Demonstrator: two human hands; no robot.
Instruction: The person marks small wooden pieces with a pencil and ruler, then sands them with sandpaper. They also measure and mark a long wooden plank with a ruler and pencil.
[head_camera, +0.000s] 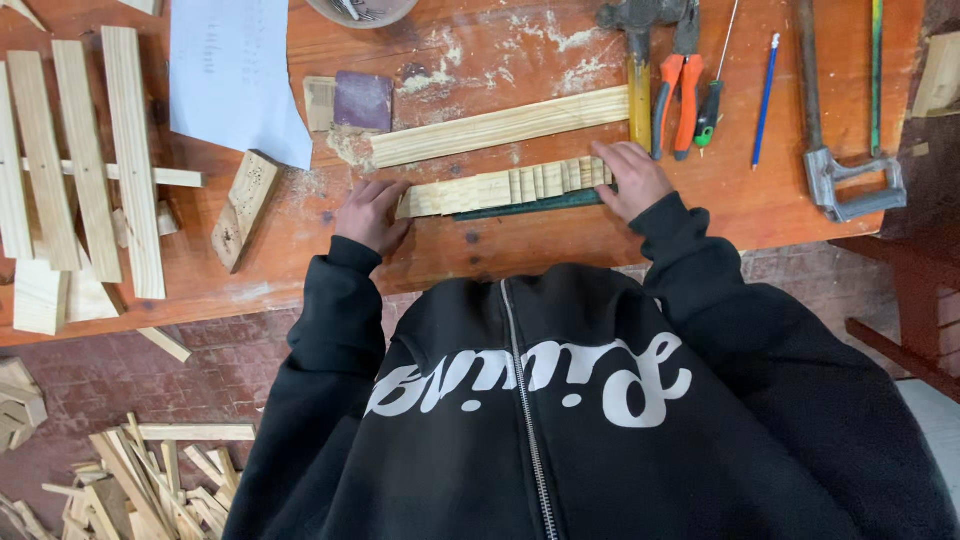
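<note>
On the sawdusty orange workbench (500, 60), both hands press a row of wood pieces (505, 186).

You have one hammer (640, 60), one pair of orange pliers (677, 90), one screwdriver (712, 100), one blue pen (766, 95) and one saw (835, 130). You have one sheet of paper (232, 75), one purple sanding block (363, 100) and three long slats (80, 160) (side by side).

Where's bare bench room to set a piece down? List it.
Bare wood lies between the blue pencil and the hacksaw, and right of the right hand. Crowded: slats at left, tools around the pliers.
</note>
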